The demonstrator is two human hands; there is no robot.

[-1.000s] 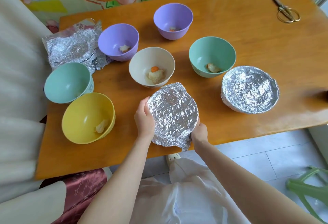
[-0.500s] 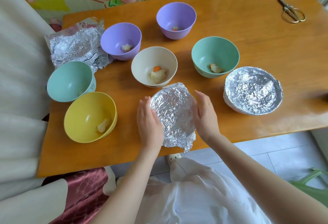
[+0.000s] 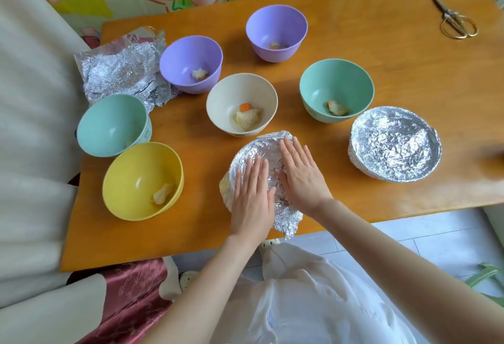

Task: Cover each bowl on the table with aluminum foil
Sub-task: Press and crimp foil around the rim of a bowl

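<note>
A foil-wrapped bowl [image 3: 261, 147] stands near the table's front edge. My left hand [image 3: 252, 196] and my right hand [image 3: 301, 174] lie flat on its foil top, fingers straight, side by side. A second foil-covered bowl [image 3: 394, 143] sits to the right. Uncovered bowls stand around: a cream one [image 3: 241, 105], two purple ones [image 3: 191, 64] [image 3: 276, 32], two teal ones [image 3: 336, 94] [image 3: 114, 124] and a yellow one [image 3: 143, 180]. Crumpled foil sheets [image 3: 122, 71] lie at the back left.
Gold scissors [image 3: 455, 20] lie at the table's far right corner. The wooden table [image 3: 381, 43] ends just behind my wrists. A cream sofa [image 3: 30, 125] borders the left side, and a green chair [image 3: 485, 275] stands on the tiled floor at right.
My hands left the sides of the foil-wrapped bowl and moved onto its top, where they now press flat. The bowls have not moved.
</note>
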